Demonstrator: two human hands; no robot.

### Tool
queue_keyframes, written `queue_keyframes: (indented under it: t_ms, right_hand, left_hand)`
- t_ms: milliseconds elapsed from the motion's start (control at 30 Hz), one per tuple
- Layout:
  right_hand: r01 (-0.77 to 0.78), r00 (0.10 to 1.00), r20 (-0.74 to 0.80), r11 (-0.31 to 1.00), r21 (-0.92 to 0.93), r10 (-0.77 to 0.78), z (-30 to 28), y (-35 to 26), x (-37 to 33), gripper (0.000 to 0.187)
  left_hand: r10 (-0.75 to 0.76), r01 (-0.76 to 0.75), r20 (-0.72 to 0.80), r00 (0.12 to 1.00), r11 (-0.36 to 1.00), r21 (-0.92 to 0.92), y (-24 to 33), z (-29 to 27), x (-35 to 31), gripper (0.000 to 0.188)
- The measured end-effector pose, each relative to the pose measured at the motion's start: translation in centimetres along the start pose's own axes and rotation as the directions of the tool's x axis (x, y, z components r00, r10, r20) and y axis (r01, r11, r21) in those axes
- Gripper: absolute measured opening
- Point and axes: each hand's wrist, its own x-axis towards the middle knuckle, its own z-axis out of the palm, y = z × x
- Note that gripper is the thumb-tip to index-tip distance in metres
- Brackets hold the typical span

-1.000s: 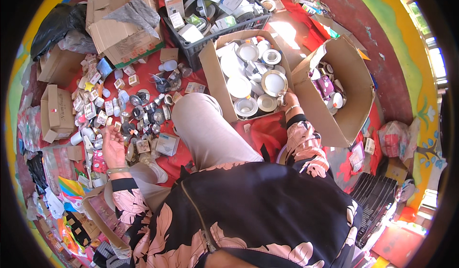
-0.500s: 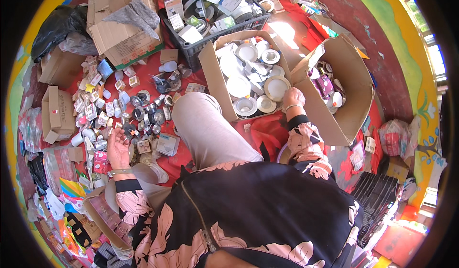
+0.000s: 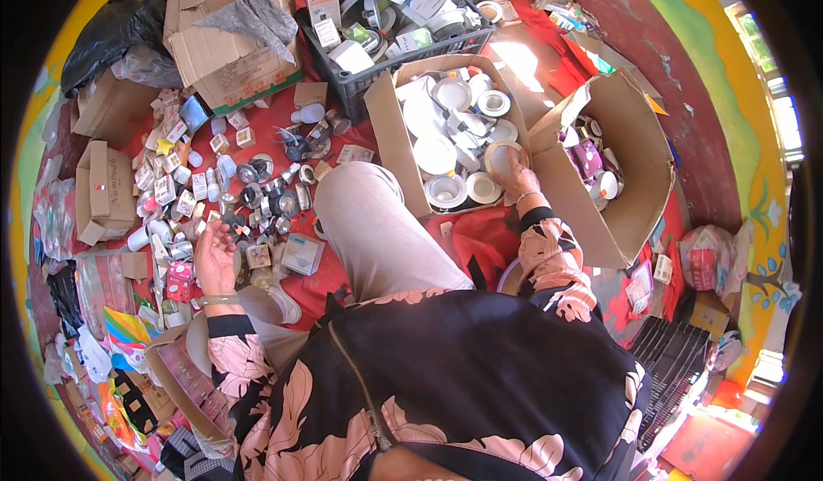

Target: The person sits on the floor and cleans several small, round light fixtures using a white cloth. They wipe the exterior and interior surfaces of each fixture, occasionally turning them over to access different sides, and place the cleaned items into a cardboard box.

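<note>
On the red sheet [image 3: 476, 234] stands the carton [image 3: 387, 125], where the right hand [image 3: 519, 177] grips a white disc [image 3: 497, 157]; the left hand [image 3: 215, 265] is loosely open; holding by the rim seems safest

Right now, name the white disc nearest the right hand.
The disc on the right in the middle carton: the right hand covers its right edge; other discs lie farther off.
</note>
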Motion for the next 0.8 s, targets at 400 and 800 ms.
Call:
queue_keyframes:
  t_ms: [400, 800]
  right_hand:
    - [-0.021, 0.963, 0.264, 0.989, -0.145, 0.059, -3.1, -2.0, 3.1, 0.083]
    - [-0.112, 0.929, 0.357, 0.993, 0.033, 0.092, -3.7, -2.9, 3.5, 0.079]
  left_hand:
    - [-0.022, 0.022, 0.03, 0.999, 1.0, -0.004, -0.3, 0.8, -0.3, 0.027]
    - [-0.008, 0.009, 0.043, 0.999, 1.0, -0.03, -0.5, 1.0, -0.6, 0.026]
